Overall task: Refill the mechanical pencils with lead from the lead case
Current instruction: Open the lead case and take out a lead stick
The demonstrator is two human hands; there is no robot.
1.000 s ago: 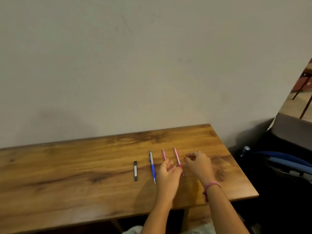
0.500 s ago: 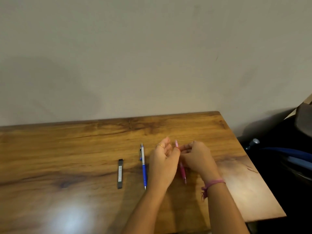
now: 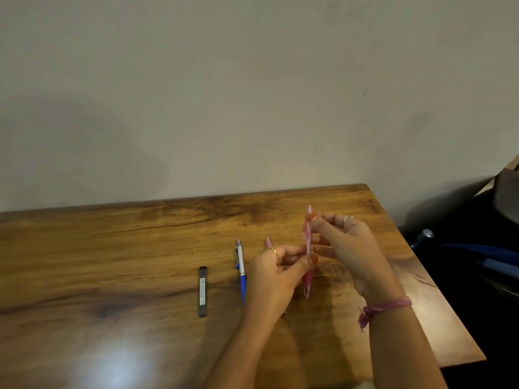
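Both hands hold 1 pink mechanical pencil [image 3: 308,248] upright above the wooden table [image 3: 112,276], its tip pointing down toward the person. The left hand [image 3: 276,279] pinches the lower barrel between thumb and fingers, and a gold ring shows on one of its fingers. The right hand [image 3: 348,248] has its fingertips curled round the upper end of the same pencil, near the cap; it wears a silver ring, and a pink thread bracelet [image 3: 384,306] circles its wrist.

Just left of the left hand lies a blue and silver mechanical pencil [image 3: 241,269], flat on the table with its blue grip toward the person. Further left of that hand, apart from the blue pencil, lies the dark lead case [image 3: 202,291], flat and roughly parallel to it. A second pink pencil [image 3: 268,242] pokes out beyond the left hand's knuckles; most of it is hidden behind that hand.
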